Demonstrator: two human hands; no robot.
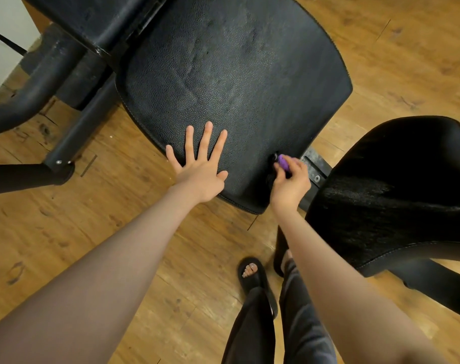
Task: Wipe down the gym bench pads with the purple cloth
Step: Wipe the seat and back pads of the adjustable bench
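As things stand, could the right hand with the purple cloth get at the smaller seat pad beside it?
Probably yes. The right hand grips the purple cloth at the big pad's near corner; the seat pad lies just beside it, with nothing between but a bare metal bracket.

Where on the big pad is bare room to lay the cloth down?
The big pad is bare beyond the left hand, up to its far edge. The near edge is crowded: left hand flat, right hand gripping the purple cloth.

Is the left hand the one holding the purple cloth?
No. The left hand lies flat with fingers spread on the bench pad; the right hand grips the purple cloth.
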